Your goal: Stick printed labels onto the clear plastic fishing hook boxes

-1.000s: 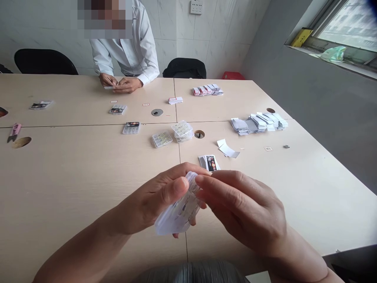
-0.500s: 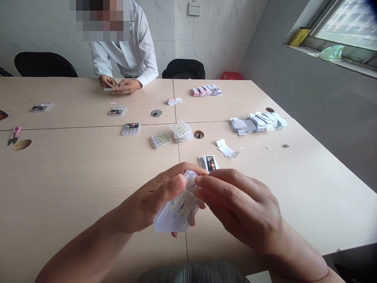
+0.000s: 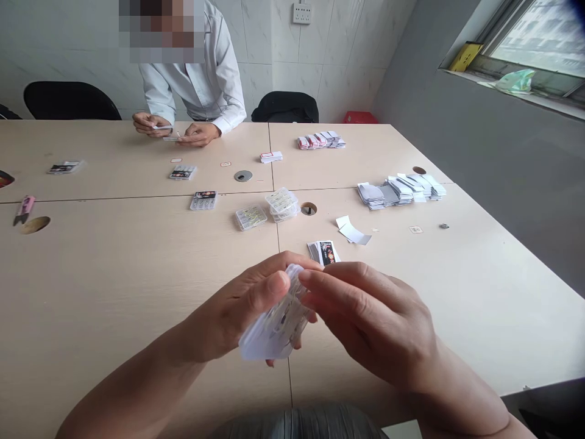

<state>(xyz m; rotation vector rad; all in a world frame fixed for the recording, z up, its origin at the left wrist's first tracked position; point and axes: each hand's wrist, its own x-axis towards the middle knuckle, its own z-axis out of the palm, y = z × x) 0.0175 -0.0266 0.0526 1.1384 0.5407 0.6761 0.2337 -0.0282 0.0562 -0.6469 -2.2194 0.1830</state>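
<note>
A clear plastic box (image 3: 267, 338) with several thin, hook-like pieces inside is tilted up over the table's near side. My left hand (image 3: 237, 305) wraps around it, thumb along the near edge and fingers behind. At the box's upper right edge, the bent fingers of my right hand (image 3: 381, 323) press against it; the exact contact of those fingertips is partly hidden. Just beyond my hands lies a small pile of printed black cards (image 3: 325, 252). Farther off are a single filled clear box (image 3: 251, 217) and a stack of similar boxes (image 3: 282, 204).
White cards (image 3: 353, 230) and a long row of card stacks (image 3: 402, 190) lie to the right. Boxes with black labels (image 3: 203, 200) stand left of centre, a pink-handled tool (image 3: 24, 210) farther left. Across the table (image 3: 137, 292), a co-worker in a white shirt (image 3: 219, 67) handles small pieces.
My right fingertips have shifted slightly left along the box's upper edge; the box stays nearly still. The co-worker's one hand has moved left, away from the other, holding a thin white piece.
</note>
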